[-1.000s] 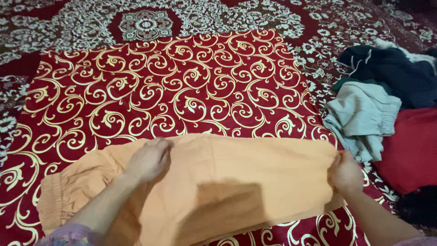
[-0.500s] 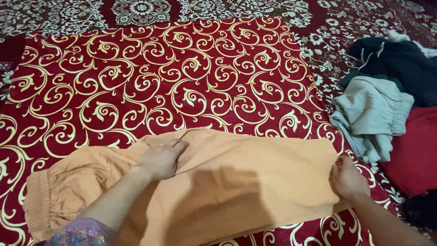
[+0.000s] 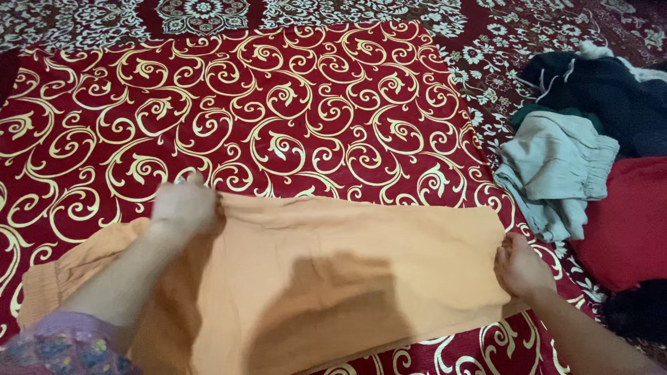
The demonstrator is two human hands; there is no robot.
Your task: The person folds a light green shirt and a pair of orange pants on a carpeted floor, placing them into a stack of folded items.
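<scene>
An orange garment (image 3: pixel 347 278) with an elastic cuff at its left end lies flat on a red cloth with cream swirls (image 3: pixel 278 118). My left hand (image 3: pixel 182 207), blurred by motion, grips the garment's far edge near its left part. My right hand (image 3: pixel 522 267) pinches the garment's right edge and holds it against the cloth.
A heap of clothes lies to the right on the patterned carpet: a pale grey-green garment (image 3: pixel 556 173), a dark navy one (image 3: pixel 611 97) behind it, a red one (image 3: pixel 629 222) and a black piece (image 3: pixel 636 312) at the lower right.
My left hand slid left and a little farther along the garment's far edge, pulling it flatter. My right hand stayed at the right edge. The view shifted slightly.
</scene>
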